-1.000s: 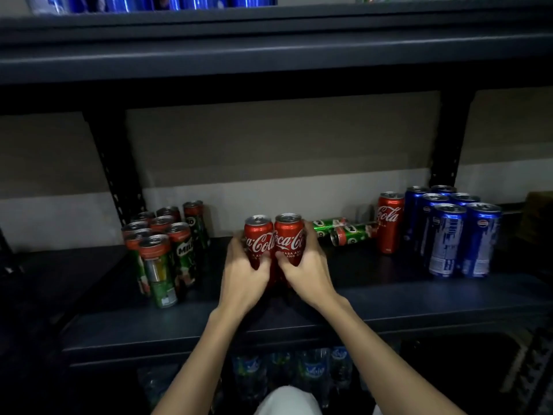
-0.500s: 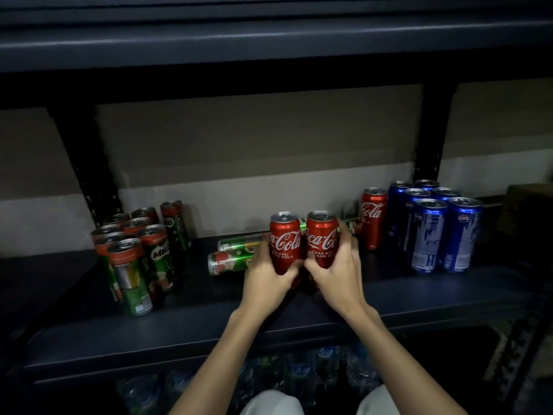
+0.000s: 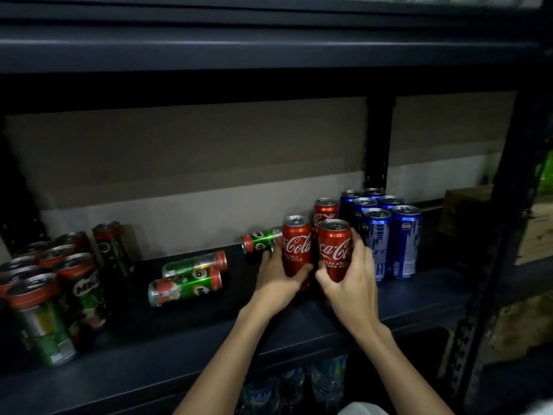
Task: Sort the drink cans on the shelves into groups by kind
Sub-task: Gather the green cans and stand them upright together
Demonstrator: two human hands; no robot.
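Note:
On the dark shelf (image 3: pixel 185 348) my left hand (image 3: pixel 276 283) grips one upright red Coca-Cola can (image 3: pixel 296 245), and my right hand (image 3: pixel 351 283) grips a second red can (image 3: pixel 334 250) beside it. A third red can (image 3: pixel 326 211) stands just behind them, next to a cluster of several blue Pepsi cans (image 3: pixel 389 235). Several green Milo cans (image 3: pixel 57 289) stand grouped at the left. Two Milo cans (image 3: pixel 188 278) lie on their sides mid-shelf, and another lying Milo can (image 3: pixel 261 239) is behind my left hand.
An upper shelf beam (image 3: pixel 269 52) hangs low overhead. Water bottles (image 3: pixel 299 384) fill the shelf below. A black upright post (image 3: pixel 378 145) stands behind the blue cans, and wooden boxes (image 3: pixel 535 229) sit at the far right.
Both hands have slid the two red cans rightward along the shelf, from the middle to just in front of the third red can and beside the blue cans. The lying Milo cans are now left of them.

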